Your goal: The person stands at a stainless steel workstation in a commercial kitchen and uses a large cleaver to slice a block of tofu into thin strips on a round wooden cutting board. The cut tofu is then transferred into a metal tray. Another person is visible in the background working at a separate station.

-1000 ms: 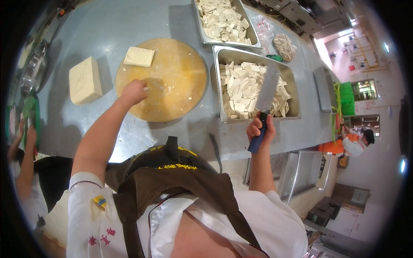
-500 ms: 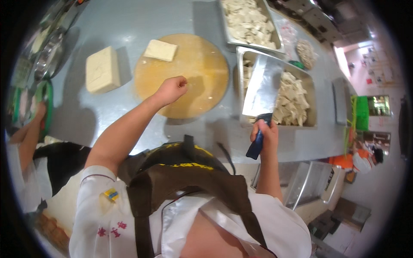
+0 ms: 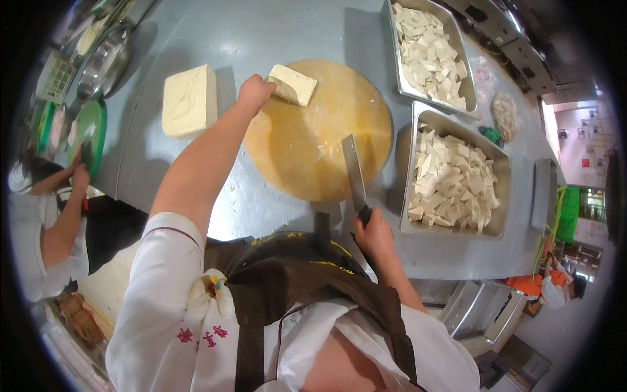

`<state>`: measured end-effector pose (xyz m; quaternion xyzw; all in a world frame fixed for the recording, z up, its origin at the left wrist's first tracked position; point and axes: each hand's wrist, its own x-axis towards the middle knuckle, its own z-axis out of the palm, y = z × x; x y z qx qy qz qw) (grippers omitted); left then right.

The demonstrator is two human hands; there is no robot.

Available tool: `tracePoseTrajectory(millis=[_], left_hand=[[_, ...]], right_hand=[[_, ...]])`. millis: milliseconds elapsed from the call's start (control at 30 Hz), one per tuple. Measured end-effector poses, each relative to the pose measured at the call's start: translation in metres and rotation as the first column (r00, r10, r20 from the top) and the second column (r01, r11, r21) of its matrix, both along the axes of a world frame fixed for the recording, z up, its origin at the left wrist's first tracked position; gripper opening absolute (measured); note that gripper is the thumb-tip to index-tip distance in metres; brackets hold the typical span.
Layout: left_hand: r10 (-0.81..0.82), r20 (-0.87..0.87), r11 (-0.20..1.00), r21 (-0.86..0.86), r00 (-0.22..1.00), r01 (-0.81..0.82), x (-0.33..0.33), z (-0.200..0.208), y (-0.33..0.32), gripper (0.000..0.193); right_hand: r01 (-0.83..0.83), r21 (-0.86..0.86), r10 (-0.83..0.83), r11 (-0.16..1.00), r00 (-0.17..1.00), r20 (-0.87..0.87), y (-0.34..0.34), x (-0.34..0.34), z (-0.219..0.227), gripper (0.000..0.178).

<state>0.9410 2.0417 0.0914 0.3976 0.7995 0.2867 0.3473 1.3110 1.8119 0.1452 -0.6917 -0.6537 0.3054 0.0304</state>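
The cleaver (image 3: pixel 354 171) slants over the near right part of the round board (image 3: pixel 320 150), its blade seen almost edge-on, its long axis running from the handle up to a tip that points away from the person and slightly left. The right hand (image 3: pixel 375 234) is wrapped around the handle, the forearm rising from the lower right. The pale slab (image 3: pixel 295 86) lies at the board's far left, long axis slanting down to the right. The left arm stretches forward, left hand (image 3: pixel 255 93) at the slab's left end; whether its grip pinches cannot be told.
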Motion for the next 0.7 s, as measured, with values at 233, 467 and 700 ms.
tracePoseTrajectory(millis=[233, 467, 700], left_hand=[[0.046, 0.217, 0.997, -0.071, 0.975, -0.031, -0.020, -0.027, 0.040, 0.041], [0.181, 0.465, 0.982, -0.029, 0.867, -0.189, 0.020, -0.011, 0.040, 0.030], [0.178, 0.779, 0.976, -0.062, 0.601, -0.210, 0.051, -0.017, -0.030, 0.041]], right_hand=[[0.025, 0.006, -0.024, 1.000, 0.999, -0.026, 0.001, -0.003, -0.005, 0.035], [0.041, 0.031, -0.039, 0.999, 0.997, -0.063, -0.002, 0.001, -0.014, 0.036], [0.062, 0.023, -0.060, 0.998, 0.995, -0.083, -0.001, 0.004, -0.017, 0.038]])
